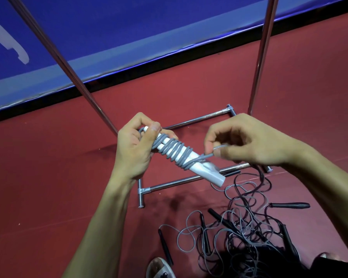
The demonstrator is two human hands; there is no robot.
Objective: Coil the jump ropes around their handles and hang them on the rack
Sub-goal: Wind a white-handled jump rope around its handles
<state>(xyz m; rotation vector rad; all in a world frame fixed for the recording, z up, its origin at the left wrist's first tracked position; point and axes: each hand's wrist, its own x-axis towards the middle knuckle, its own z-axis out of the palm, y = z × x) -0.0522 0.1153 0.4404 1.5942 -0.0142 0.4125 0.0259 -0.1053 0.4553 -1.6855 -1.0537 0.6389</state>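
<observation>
My left hand (134,149) grips the upper end of a pair of white jump-rope handles (205,170), which slant down to the right. A grey rope (177,150) is coiled round them in several turns. My right hand (243,143) pinches the free end of that grey rope just right of the coil, between thumb and fingers. Below them stands the chrome rack, with its base bars (175,182) on the red floor and two uprights (261,55) rising out of view.
A tangled pile of grey and black jump ropes (247,233) with several black handles (288,205) lies on the red floor at lower right. A shoe tip (159,267) shows at the bottom edge. A blue padded wall (113,33) runs behind the rack.
</observation>
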